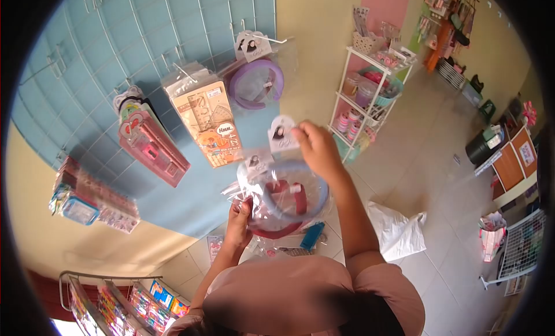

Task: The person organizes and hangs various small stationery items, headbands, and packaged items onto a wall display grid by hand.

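Observation:
My right hand [317, 146] pinches the white header card [282, 134] of a clear bag, and a pale blue headband [325, 192] shows in the bags below it. My left hand [238, 221] grips the side of the clear bags, where a dark red headband [277, 232] overlaps the blue one. Which bag lies in front is hard to tell through the shiny plastic. Above them, a packaged purple headband [239, 87] hangs from a hook on the wire grid. Beside it hangs a tan ruler-set pack [211, 122].
The white wire grid [144, 12] also holds pink stationery packs [153, 148] and a bundle of small packs [95, 197]. A white shelf rack [370, 64] stands to the right. A white sack [399, 229] and more packs [312, 236] lie on the tiled floor.

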Tool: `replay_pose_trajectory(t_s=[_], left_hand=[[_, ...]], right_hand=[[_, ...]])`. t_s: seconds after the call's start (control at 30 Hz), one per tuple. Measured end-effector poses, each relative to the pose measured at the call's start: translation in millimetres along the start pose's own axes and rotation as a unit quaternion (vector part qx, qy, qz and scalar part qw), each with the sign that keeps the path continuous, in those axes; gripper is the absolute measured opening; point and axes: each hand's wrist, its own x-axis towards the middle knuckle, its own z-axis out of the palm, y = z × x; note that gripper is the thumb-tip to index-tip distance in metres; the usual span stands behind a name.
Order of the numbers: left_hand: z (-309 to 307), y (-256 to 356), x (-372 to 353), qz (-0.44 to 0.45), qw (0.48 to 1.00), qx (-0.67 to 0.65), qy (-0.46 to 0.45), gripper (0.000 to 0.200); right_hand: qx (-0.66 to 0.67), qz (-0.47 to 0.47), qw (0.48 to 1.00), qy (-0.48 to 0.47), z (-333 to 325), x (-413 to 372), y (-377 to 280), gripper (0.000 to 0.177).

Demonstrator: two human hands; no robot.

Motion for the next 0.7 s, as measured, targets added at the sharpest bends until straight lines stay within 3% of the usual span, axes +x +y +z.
replay_pose_trajectory(t_s=[0.07, 0.17, 0.5, 0.7], left_hand=[[14, 7, -1, 0.023, 1.0, -0.001, 0.019, 0.042], [10, 9, 2, 0.042, 0.998, -0.009, 0.053, 0.027], [-65, 39, -37, 0.04, 0.99, 0.115, 0.067, 0.017], [-65, 64, -39, 0.019, 0.994, 0.106, 0.034, 0.017]], right_hand=[[0.004, -0.059, 0.995, 0.08, -15, 30, -2, 0.017], [0.05, -0.072, 0.989, 0.123, -33, 72, -2, 0.021], [0.021, -0.038, 0.995, 0.084, -25, 131, 3, 0.029], [0.001, -0.026, 0.998, 0.061, -11, 144, 7, 0.029]])
